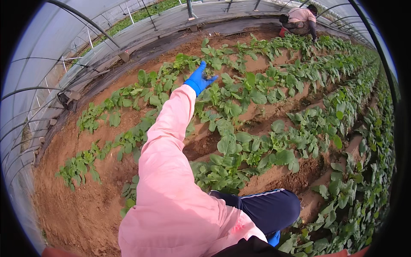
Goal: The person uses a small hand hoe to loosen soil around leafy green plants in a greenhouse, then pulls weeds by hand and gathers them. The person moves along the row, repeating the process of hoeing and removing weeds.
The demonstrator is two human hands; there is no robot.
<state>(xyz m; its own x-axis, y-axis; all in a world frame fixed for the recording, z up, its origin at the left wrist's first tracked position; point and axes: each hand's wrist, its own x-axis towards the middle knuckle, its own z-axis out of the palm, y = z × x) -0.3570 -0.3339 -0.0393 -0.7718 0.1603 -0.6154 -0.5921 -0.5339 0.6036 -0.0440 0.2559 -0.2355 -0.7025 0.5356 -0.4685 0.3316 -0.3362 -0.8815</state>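
Observation:
My left hand (199,79), in a blue glove, reaches far forward over the leafy crop rows at the end of a pink sleeve (171,123). Its thumb and fingers are spread apart around a small grey-green clump of weeds (208,74). Whether they grip the clump cannot be made out. Broad-leaved green plants (224,106) surround this hand. Only a bit of my right hand (273,238), also gloved in blue, shows low down beside my bent knee (273,208) in dark trousers. Its fingers, and anything in them, are hidden.
Raised soil beds with furrows (205,146) run toward the upper right. Dense leaves (350,199) fill the right side. Bare soil (74,205) lies to the left. A plastic-film tunnel wall (35,74) curves around. Another person (300,21) crouches among the far plants by a red container (283,32).

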